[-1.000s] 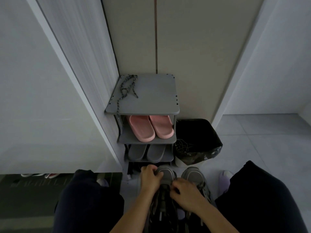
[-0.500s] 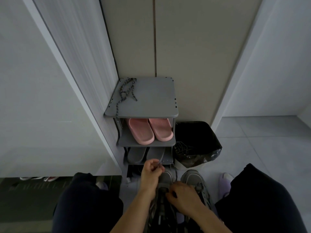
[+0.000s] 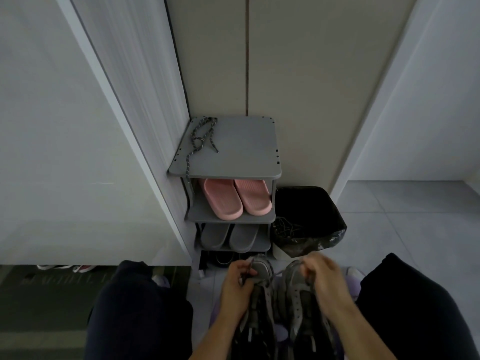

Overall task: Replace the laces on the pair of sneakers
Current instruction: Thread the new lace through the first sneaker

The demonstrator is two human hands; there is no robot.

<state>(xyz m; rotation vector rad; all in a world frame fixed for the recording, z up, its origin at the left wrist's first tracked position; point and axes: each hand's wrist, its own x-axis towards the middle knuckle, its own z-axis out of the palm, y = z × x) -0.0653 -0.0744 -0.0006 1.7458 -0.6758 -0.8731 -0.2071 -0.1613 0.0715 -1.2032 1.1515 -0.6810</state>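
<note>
Two grey sneakers stand side by side on the floor between my knees, the left sneaker point(image 3: 261, 302) and the right sneaker point(image 3: 298, 294), toes pointing away from me. My left hand point(image 3: 237, 287) pinches one end of a grey lace point(image 3: 275, 276) at the left sneaker's toe. My right hand point(image 3: 324, 279), blurred, grips the other end over the right sneaker's toe. The lace spans between both hands. A dark speckled lace point(image 3: 200, 141) lies loose on top of the grey shoe rack point(image 3: 246, 157).
The rack holds pink slippers point(image 3: 233, 198) and grey slippers point(image 3: 228, 236) on lower shelves. A bin with a black bag point(image 3: 309, 219) and dark laces draped at its edge stands to the rack's right. White walls flank the rack. Tiled floor extends to the right.
My right hand has moved from the left sneaker's tongue to the right, over the right sneaker's toe, drawing the lace out sideways. My left hand dropped slightly toward the left sneaker's toe.
</note>
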